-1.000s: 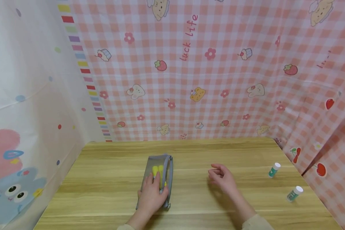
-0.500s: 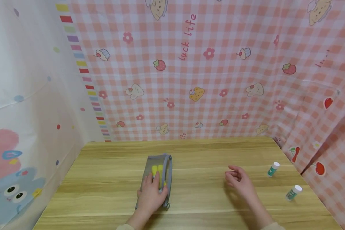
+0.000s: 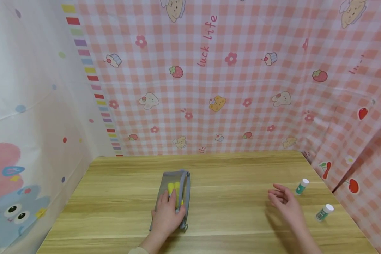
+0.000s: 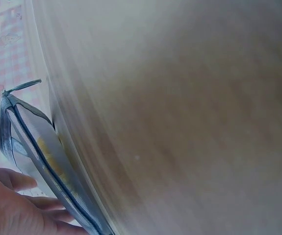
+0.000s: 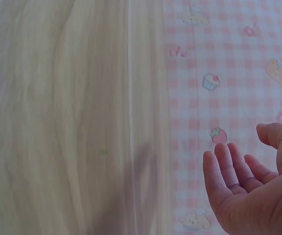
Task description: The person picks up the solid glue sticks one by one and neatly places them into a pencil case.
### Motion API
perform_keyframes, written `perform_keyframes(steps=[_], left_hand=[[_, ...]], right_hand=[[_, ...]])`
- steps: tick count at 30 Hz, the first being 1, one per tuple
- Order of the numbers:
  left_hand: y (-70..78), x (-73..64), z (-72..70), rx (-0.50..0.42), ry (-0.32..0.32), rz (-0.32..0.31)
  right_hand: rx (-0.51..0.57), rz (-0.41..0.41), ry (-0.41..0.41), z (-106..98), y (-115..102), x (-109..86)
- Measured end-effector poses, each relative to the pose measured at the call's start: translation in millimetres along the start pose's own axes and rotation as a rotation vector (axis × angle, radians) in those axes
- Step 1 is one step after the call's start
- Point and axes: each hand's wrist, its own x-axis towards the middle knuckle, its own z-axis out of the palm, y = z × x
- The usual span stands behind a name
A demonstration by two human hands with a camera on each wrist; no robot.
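Presently, inside the pouch: two yellow pieces (image 3: 174, 188) are showing through the mesh and, it seems, are already being contained.
Outside the pouch: two white-capped tubes, the farther tube (image 3: 302, 187) and the nearer tube (image 3: 324, 212), are standing untouched at the lower right of the frame, seemingly upright.
Stage of the work: as judged from this layout, the handling is looking only partly done; the yellow pieces are being counted as placed, the tubes as left out, and the mouth seems to be gaping rather than being kept closed.
Pouch position: the grey pouch (image 3: 181, 188) is lying on the worktop (image 3: 228, 218), low in the frame and left of centre.
Pouch direction: its long axis is running from bottom to top of the frame, the upper end leaning slightly right; its zip side is facing right. In the left wrist view, the zip pull (image 4: 27, 85) is jutting out at the left.
Left hand: the pouch is being held by the left hand (image 3: 167, 214), fingers being spread over its face, thumb being set at the zip side.
Right hand: nothing is being grasped by the right hand (image 3: 287, 204); its fingers are being held loosely bent above the worktop, near both tubes but apart from them.
Backdrop: a pink checked cloth (image 3: 257, 120) is hanging behind.
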Motion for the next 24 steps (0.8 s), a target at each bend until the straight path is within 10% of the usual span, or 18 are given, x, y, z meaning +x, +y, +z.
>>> perform_keyframes(steps=[24], left_hand=[[-1.0,0.9,2.1,0.006,0.01,0.003]], right_hand=[[-0.14,-0.258,0.422,-40,0,-13.5]])
